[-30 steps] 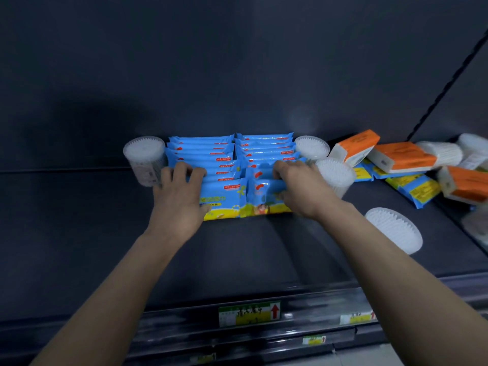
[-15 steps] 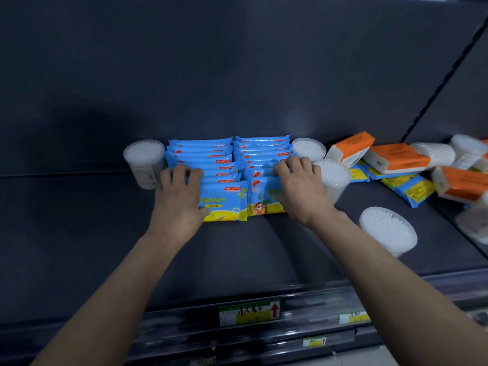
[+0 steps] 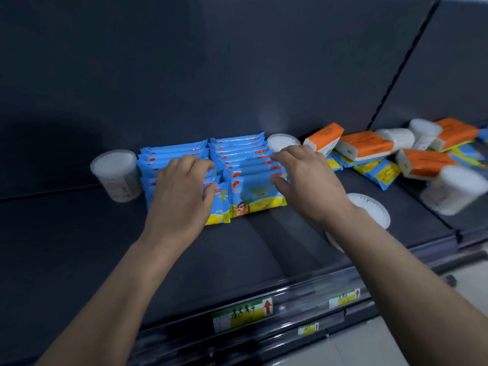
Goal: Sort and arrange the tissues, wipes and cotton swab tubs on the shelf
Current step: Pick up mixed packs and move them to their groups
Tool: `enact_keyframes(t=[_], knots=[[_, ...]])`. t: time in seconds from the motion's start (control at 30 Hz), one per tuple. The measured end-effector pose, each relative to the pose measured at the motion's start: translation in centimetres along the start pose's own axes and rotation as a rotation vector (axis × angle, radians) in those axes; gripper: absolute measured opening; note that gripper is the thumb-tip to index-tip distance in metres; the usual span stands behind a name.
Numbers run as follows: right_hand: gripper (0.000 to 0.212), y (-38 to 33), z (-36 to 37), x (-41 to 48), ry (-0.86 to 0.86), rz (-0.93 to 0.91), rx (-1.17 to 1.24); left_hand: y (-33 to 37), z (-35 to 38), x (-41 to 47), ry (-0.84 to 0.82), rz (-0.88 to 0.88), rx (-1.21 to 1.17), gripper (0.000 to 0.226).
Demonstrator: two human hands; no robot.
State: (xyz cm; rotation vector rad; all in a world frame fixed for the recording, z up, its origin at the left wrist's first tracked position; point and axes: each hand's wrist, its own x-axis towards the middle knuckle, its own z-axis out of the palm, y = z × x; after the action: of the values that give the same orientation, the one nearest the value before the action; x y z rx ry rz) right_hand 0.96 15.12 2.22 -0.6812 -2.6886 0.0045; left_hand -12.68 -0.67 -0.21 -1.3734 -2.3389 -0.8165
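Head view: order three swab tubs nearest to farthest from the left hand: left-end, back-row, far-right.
1. Left-end tub, just left of the left hand.
2. Back-row tub, right of the wipes.
3. Far-right tub, blurred, at the shelf's right.

Shelf [image 3: 79,247]: a dark flat board against a dark back panel. A joint on the right leads into the next section.
Front edge: green-and-yellow price labels [image 3: 241,313] with red arrows, too blurred to read.
Left wipes row [image 3: 171,151]: blue packs standing on edge, filed front to back.
Right wipes row [image 3: 237,146]: the same packs, touching the left row.
Left tub [image 3: 116,175]: upright, just beside the left row.
Back tub [image 3: 282,142]: upright, beside the right row's rear.
Tipped tub [image 3: 369,210]: lying on its side near the front.
Orange tissue packs [image 3: 367,143]: a jumble to the right, leaning on each other.
Loose blue-and-yellow packs [image 3: 377,173]: flat, partly under the orange ones.
Far-right tub [image 3: 454,191]: tilted and blurred.
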Motion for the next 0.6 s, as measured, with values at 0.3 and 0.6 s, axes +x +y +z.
enact_keyframes(t=[0.3,0.6], knots=[[0.041,6.4,-5.4,-6.5,-0.015,0.153,-0.057,9.3,2.2,1.4,-0.056,0.346,-0.27,0.023],[0.04,18.2,-9.1,-11.8,0.089,0.266,-0.015,20.9,6.6,3.2,-0.044,0.431,-0.391,0.016]])
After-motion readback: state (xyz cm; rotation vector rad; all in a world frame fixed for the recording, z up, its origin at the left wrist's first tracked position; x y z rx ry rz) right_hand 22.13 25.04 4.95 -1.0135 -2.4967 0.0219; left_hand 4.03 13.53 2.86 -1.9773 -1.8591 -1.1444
